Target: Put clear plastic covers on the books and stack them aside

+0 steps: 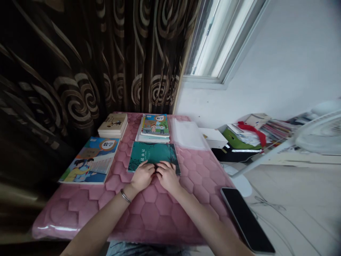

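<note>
A dark green paperback book (154,153) with white Chinese lettering and plant drawings lies on the pink tablecloth in front of me. My left hand (144,175), with a metal bangle at its wrist, has its curled fingers on the near edge of the cover. Close beside it, my right hand (166,173) grips the same edge with bent fingers. The fingertips of both hands almost meet at a small dark spot I cannot make out. My thumbs are mostly hidden. Just behind the green book is a stack topped by a blue maths textbook (155,125).
A larger blue textbook (90,160) lies at left, with a stack of tan books (113,125) behind it. A clear plastic sheet (189,134) covers the right back of the padded tablecloth (153,209). A phone (246,218) sits at the right edge; a white fan (319,131) stands beyond.
</note>
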Demonstrator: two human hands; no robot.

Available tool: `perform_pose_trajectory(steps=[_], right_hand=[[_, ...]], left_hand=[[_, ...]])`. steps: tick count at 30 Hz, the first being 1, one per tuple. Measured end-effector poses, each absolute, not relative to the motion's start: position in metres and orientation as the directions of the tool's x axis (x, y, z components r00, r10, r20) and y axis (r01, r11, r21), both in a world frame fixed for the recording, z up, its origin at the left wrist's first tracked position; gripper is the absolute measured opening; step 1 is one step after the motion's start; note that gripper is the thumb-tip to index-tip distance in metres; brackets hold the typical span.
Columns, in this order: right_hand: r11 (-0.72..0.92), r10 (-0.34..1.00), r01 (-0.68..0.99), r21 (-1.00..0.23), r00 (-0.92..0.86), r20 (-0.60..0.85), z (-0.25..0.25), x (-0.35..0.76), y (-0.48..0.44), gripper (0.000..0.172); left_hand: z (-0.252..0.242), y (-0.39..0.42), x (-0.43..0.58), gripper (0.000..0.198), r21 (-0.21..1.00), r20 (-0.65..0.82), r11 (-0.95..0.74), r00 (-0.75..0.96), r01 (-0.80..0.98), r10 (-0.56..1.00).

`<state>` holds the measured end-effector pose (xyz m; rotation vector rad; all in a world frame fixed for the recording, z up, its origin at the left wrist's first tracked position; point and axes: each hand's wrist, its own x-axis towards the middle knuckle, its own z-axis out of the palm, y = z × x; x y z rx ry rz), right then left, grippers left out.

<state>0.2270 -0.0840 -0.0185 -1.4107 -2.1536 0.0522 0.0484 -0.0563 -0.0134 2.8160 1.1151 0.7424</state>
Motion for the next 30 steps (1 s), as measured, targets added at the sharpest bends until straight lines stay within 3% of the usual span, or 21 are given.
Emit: perform_pose_trajectory(steps=[8,18,30], right_hand=[[0.432,0.848,0.824,-0.367,-0.232,0.477,-0.022,0.24,-0.08,0.005],[0.294,0.854,0.888,-0.353,-0.078,0.514,-0.032,0.311,-0.091,0.023],[0.285,0.889,0.853,-0.436,-0.065,0.454,-0.038,0.332,-0.095,0.02]], left_hand=[[-0.019,-0.048,0.031,0.013,0.236,0.454,-0.766,0.629,0.598,0.631],[-0.019,-0.04,-0.049,0.015,0.274,0.489,-0.701,0.532,0.659,0.691],[-0.021,-0.041,-0.057,0.013,0.535,0.464,-0.665,0.477,0.52,0.747]])
